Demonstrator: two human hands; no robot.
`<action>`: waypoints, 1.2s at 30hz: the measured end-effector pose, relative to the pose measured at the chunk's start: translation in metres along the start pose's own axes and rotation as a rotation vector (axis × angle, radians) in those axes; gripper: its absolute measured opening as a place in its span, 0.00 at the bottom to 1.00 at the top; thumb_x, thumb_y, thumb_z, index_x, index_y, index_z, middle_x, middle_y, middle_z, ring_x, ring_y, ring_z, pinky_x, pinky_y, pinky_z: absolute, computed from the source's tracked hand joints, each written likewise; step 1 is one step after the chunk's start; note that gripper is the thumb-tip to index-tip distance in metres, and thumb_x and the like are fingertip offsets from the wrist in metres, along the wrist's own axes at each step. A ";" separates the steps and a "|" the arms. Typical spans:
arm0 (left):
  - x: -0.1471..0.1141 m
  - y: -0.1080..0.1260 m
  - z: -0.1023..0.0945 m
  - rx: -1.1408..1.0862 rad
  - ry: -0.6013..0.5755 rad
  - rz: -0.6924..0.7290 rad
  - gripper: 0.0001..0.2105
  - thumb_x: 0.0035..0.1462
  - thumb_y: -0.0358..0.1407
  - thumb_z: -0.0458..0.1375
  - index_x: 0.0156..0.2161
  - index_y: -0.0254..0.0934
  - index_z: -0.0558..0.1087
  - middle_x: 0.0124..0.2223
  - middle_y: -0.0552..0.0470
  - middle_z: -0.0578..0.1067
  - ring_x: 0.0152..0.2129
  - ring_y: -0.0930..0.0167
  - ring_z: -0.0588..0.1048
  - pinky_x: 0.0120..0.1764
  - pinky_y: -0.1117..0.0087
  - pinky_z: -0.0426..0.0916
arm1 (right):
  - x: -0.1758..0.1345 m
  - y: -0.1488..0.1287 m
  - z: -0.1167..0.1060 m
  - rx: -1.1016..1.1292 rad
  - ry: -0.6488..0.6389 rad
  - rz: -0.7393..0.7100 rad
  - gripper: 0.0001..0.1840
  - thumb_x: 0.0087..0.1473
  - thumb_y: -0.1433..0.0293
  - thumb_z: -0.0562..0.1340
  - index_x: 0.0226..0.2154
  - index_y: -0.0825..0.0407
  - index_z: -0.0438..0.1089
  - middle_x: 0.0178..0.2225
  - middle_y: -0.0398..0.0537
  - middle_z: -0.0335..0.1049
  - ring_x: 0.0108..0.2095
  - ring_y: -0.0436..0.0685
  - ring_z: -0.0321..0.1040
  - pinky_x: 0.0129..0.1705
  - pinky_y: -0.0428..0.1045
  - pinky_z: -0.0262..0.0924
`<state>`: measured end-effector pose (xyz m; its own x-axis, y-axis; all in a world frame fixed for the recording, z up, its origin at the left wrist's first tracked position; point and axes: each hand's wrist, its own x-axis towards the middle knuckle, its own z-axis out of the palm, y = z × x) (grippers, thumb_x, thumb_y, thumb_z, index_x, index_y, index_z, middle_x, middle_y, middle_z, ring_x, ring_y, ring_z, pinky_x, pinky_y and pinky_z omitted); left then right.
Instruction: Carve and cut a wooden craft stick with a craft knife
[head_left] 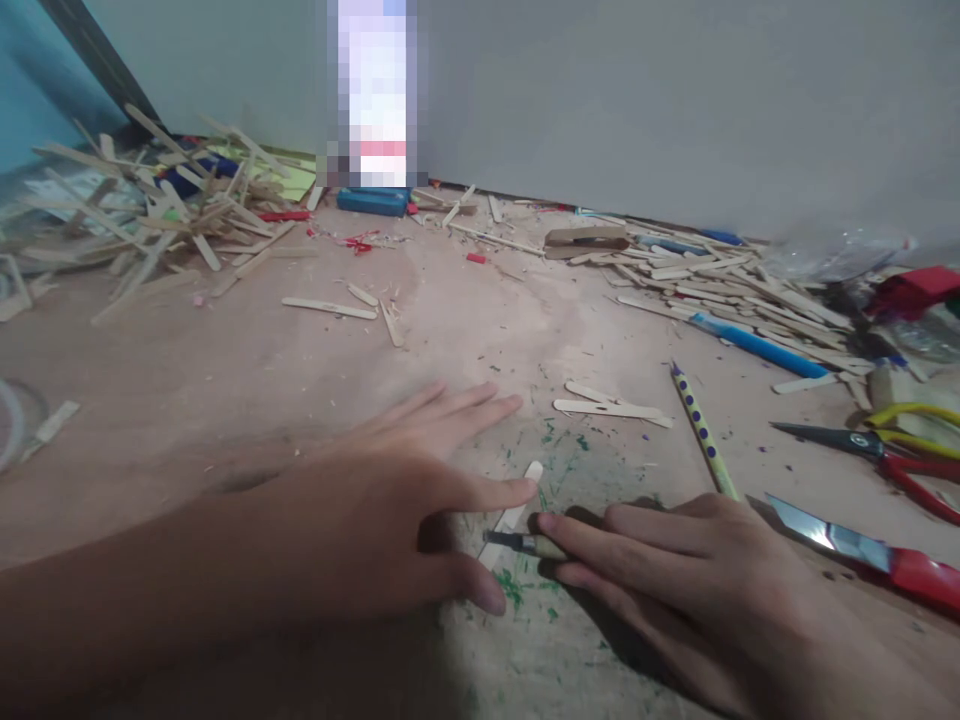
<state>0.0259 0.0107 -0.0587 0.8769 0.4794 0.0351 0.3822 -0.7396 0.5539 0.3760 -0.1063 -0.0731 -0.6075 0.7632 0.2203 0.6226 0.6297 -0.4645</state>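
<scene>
A short wooden craft stick point(515, 515) lies slantwise on the tabletop between my hands. My left hand point(405, 480) rests over the table with its fingers spread. Its index fingertip is at the stick's upper part and its thumb is beside the lower end. In my right hand point(697, 570), closed fingers grip a small chisel point(544, 545) with a light handle. The chisel's dark metal tip points left across the stick. Green marks point(514, 590) cover the wood around it. Beyond my right hand lies a yellow pencil with purple dots point(699, 425).
Right of my right hand are a red-handled cutter knife point(832, 540) and scissors point(870, 445). Craft sticks heap up at back left point(180, 200) and back right point(735, 285), with a blue pen-like tool point(761, 345). A blue block point(373, 202) stands by the wall under a blurred bright panel.
</scene>
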 end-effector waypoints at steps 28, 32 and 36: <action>-0.010 0.017 -0.012 -0.064 0.097 0.207 0.13 0.84 0.26 0.59 0.46 0.44 0.82 0.40 0.59 0.85 0.35 0.69 0.83 0.46 0.62 0.72 | 0.031 -0.011 -0.028 0.036 0.077 0.004 0.21 0.98 0.62 0.58 0.58 0.47 0.87 0.32 0.42 0.81 0.28 0.52 0.82 0.28 0.48 0.68; -0.008 0.016 -0.016 -0.152 0.077 0.152 0.09 0.88 0.32 0.64 0.50 0.46 0.85 0.42 0.60 0.87 0.37 0.72 0.84 0.44 0.68 0.73 | 0.013 -0.001 -0.021 -0.023 0.102 0.072 0.20 0.87 0.49 0.75 0.64 0.46 0.91 0.35 0.50 0.85 0.35 0.62 0.86 0.32 0.51 0.76; -0.001 0.005 -0.012 0.022 0.188 0.075 0.11 0.88 0.34 0.65 0.66 0.49 0.86 0.61 0.53 0.91 0.56 0.63 0.89 0.62 0.63 0.81 | 0.011 0.004 -0.015 -0.035 0.135 0.111 0.23 0.85 0.46 0.76 0.65 0.45 0.92 0.38 0.54 0.87 0.38 0.63 0.88 0.36 0.51 0.81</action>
<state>0.0230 0.0124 -0.0461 0.8342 0.5005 0.2314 0.3258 -0.7859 0.5256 0.3785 -0.0932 -0.0595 -0.4637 0.8394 0.2835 0.7007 0.5432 -0.4626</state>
